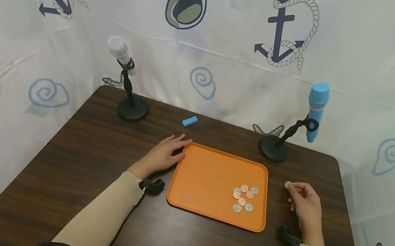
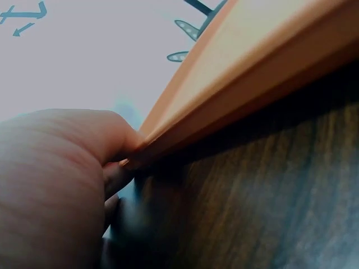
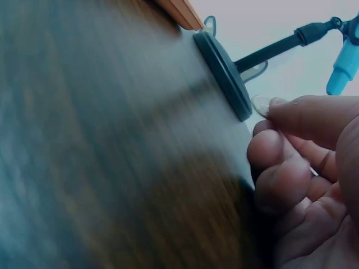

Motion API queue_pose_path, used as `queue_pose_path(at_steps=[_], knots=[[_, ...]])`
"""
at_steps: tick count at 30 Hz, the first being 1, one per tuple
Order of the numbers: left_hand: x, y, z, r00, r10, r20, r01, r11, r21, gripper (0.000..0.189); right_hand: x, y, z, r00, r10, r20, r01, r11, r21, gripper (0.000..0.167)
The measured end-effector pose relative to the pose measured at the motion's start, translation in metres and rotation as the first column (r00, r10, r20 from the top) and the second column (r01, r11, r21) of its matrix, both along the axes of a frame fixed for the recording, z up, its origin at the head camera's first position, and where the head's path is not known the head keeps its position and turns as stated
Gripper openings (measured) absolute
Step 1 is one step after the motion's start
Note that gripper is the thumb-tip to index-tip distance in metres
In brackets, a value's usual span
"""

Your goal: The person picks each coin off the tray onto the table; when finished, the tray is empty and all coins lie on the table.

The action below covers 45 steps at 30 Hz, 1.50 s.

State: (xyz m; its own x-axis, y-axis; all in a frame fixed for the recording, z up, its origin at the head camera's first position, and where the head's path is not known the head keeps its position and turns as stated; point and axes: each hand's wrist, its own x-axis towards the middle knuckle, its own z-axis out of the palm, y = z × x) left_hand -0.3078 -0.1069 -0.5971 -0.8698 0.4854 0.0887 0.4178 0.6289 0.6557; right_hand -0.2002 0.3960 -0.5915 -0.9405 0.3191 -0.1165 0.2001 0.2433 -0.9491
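Observation:
Between the thumb and fingertips of my right hand (image 1: 307, 206) is a silver-coloured coin (image 1: 288, 184), pinched just right of the orange tray (image 1: 208, 177). The right wrist view shows this coin edge-on at the thumb tip, with the other fingers curled below. My left hand (image 1: 160, 156) rests at the tray's far left corner, fingers fairly straight and spread. In the left wrist view its thumb (image 2: 112, 131) touches the tray's rim. Several copper and silver coins (image 1: 241, 202) lie loosely grouped in the right part of the tray.
Behind the tray stand a white microphone (image 1: 118, 46) on a black stand (image 1: 133, 109) at left and a blue microphone (image 1: 318, 99) on another stand (image 1: 273, 148) at right. A blue toy brick (image 1: 190, 121) lies near the far edge of the wooden table (image 1: 92, 144).

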Motion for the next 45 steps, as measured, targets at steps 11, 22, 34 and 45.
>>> queue_pose_path(at_steps=[11,22,34,45], knots=[[0.0010,0.0025,0.0034,1.000,0.011,0.020,-0.011,1.000,0.006,0.058,-0.0025,0.0020,-0.0045,0.999,0.026,0.021,-0.028,0.995,0.097,0.036],[-0.0012,0.0017,0.0029,1.000,-0.001,0.011,0.001,1.000,-0.003,0.058,-0.0041,-0.0026,0.0018,0.996,0.004,0.088,-0.020,0.984,0.178,0.039],[-0.0005,-0.0008,-0.0004,1.000,-0.003,0.007,0.003,1.000,-0.012,0.059,-0.0025,-0.0050,0.0017,0.987,0.086,0.136,-0.116,0.967,0.228,0.049],[-0.0010,0.0005,-0.0001,1.000,-0.006,0.000,0.006,1.000,0.008,0.058,-0.0027,-0.0001,0.0041,0.984,0.128,0.121,-0.153,0.963,0.222,0.052]])
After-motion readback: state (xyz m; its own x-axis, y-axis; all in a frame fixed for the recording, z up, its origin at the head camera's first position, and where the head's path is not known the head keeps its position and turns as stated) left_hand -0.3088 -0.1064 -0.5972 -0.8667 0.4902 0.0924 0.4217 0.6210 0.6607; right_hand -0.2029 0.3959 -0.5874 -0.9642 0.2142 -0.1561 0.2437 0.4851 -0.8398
